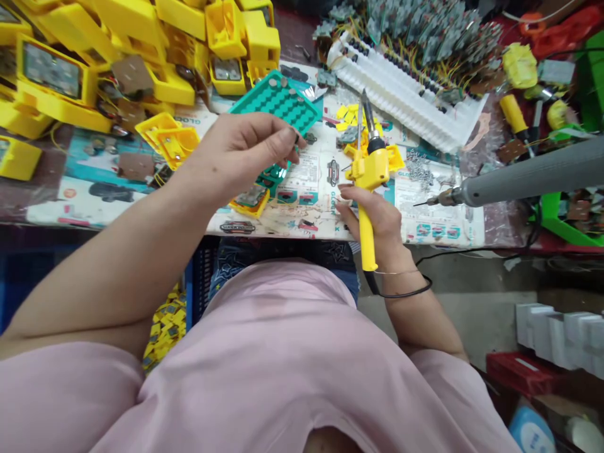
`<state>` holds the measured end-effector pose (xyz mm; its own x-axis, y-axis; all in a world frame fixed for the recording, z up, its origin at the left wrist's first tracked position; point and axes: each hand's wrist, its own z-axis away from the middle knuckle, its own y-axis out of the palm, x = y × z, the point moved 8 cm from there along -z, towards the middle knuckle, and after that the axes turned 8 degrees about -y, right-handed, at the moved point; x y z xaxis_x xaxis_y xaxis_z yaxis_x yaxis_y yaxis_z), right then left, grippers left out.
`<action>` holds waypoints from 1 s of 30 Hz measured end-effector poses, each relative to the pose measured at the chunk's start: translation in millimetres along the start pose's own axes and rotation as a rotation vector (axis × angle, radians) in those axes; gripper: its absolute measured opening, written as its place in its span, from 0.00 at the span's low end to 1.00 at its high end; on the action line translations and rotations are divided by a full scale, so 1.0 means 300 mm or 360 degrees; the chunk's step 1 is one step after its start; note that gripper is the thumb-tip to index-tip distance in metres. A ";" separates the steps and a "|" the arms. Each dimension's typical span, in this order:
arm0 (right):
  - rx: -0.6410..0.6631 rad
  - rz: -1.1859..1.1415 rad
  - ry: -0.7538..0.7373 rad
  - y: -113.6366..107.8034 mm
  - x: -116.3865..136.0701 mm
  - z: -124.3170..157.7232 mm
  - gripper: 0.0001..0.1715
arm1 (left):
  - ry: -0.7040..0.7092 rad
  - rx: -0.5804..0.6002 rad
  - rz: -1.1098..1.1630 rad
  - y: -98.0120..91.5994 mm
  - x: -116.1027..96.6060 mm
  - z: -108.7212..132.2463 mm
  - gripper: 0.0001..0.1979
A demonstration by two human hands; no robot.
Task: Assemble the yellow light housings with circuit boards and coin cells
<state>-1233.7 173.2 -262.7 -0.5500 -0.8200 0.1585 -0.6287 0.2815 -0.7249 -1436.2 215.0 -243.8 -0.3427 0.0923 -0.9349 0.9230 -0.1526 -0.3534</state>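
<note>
My right hand (381, 217) is wrapped round a yellow soldering gun (369, 170), its metal tip pointing up and away from me. A black cable hangs from the lower end of its handle. My left hand (255, 151) is closed in a pinch in front of a teal tray with rows of pockets (283, 104). A small dark bit shows at the fingertips, too small to name. Below that hand lies a yellow housing with a circuit board (251, 200). Small yellow parts (352, 116) lie behind the soldering gun's tip.
Yellow housings (174, 50) are heaped at the left. A white foam rack (401, 94) with wired boards stands at the back right. A grey electric screwdriver (528, 173) reaches in from the right, near scattered small screws (419, 168). Green bins (566, 220) stand at the right edge.
</note>
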 end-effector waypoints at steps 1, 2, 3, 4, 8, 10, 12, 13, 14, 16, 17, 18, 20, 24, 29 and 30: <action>0.0006 -0.0001 -0.0014 0.002 0.008 -0.001 0.12 | -0.0018 0.0028 0.0055 0.000 0.002 0.005 0.19; 0.0017 -0.0013 -0.0025 0.006 0.017 -0.002 0.12 | -0.0054 0.0059 0.0126 0.002 0.005 0.008 0.19; 0.0035 -0.0036 -0.0041 0.012 0.027 -0.004 0.11 | -0.0111 0.0091 0.0217 0.004 0.010 0.011 0.18; 0.0050 -0.0066 -0.0060 0.020 0.038 -0.005 0.11 | -0.0194 0.0117 0.0333 0.006 0.018 0.012 0.17; 0.0067 0.0046 -0.0156 0.056 0.071 -0.009 0.10 | -0.0589 0.0199 0.0855 0.033 0.070 0.016 0.13; 0.0039 0.0206 -0.0170 0.066 0.071 -0.015 0.09 | -0.0671 0.0218 0.0949 0.044 0.088 0.015 0.12; -0.0052 0.0249 -0.0111 0.052 0.058 -0.029 0.08 | -0.0669 0.0240 0.0918 0.052 0.096 0.012 0.12; -0.0122 0.0198 -0.0066 0.036 0.050 -0.039 0.09 | -0.0654 0.0252 0.0895 0.057 0.095 0.012 0.13; -0.0185 0.0107 -0.0022 0.018 0.044 -0.051 0.11 | -0.0638 0.0266 0.0881 0.062 0.092 0.011 0.13; -0.0286 -0.0113 0.0028 -0.015 0.042 -0.080 0.19 | -0.0618 0.0297 0.0861 0.077 0.082 0.012 0.15; -0.0326 -0.0206 0.0034 -0.029 0.047 -0.096 0.22 | -0.0608 0.0319 0.0840 0.087 0.075 0.013 0.16; -0.0359 -0.0273 0.0035 -0.040 0.052 -0.112 0.25 | -0.0598 0.0344 0.0809 0.097 0.069 0.013 0.16; -0.0405 -0.0326 0.0041 -0.052 0.061 -0.138 0.28 | -0.0564 0.0397 0.0723 0.119 0.056 0.011 0.17; -0.0407 -0.0314 0.0039 -0.039 0.069 -0.164 0.25 | -0.0438 0.0471 0.0460 0.150 0.036 0.004 0.19; -0.0297 -0.0299 0.0018 -0.022 0.066 -0.163 0.19 | -0.0242 0.0549 0.0056 0.167 0.009 0.001 0.21; -0.0277 -0.0267 0.0019 -0.026 0.058 -0.158 0.18 | -0.0191 0.0531 -0.0036 0.165 0.003 0.000 0.20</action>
<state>-1264.4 180.4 -222.4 -0.4357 -0.8567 0.2760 -0.7965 0.2241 -0.5616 -1390.9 207.7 -261.9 -0.3986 -0.0139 -0.9170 0.8137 -0.4667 -0.3466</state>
